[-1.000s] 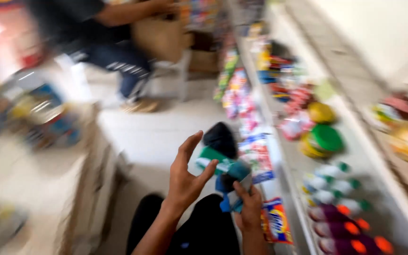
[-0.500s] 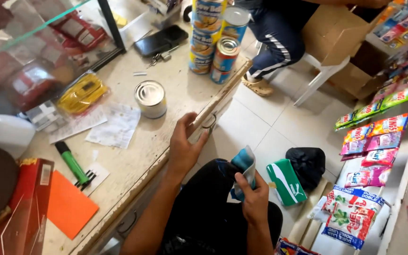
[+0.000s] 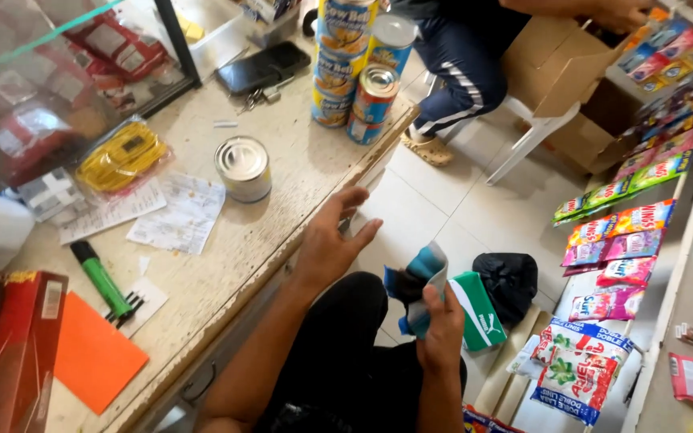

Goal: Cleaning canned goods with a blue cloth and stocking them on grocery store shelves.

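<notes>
- Sachet packs (image 3: 420, 281) – small blue/teal/white bunch, held low over the person's lap, just left of a green-and-white shoe (image 3: 479, 309) on the floor tiles.
- R hand (image 3: 441, 329) – fingers closed round the lower part of the bunch, thumb on top; firm clamp, packs stick up out of the fist.
- L hand (image 3: 330, 244) – empty, fingers spread apart, hovering by the counter edge (image 3: 282, 240), just left of the packs, not touching them.
- Step, as I judge it: packs gathered in one hand, free hand between counter and bunch – looks like a sort/count or set-down stage. Next move would need the L hand to come in on the loose tops w/o knocking any out; grip is one-handed so slips are possible.
- Near on counter: silver tin (image 3: 243, 167), paper slips (image 3: 176, 212), green marker (image 3: 100, 277), orange card (image 3: 94, 353), red box (image 3: 18, 337) at near left.
- Far on counter: stacked cans (image 3: 358, 72), dark phone (image 3: 262, 66), yellow packet (image 3: 122, 156) by a glass case.
- Right: hanging sachet strips (image 3: 627, 232) on shelving, black bag (image 3: 511, 281) on floor.
- Far: another person seated on a white chair (image 3: 535, 132), hand in a cardboard box (image 3: 571, 64).
</notes>
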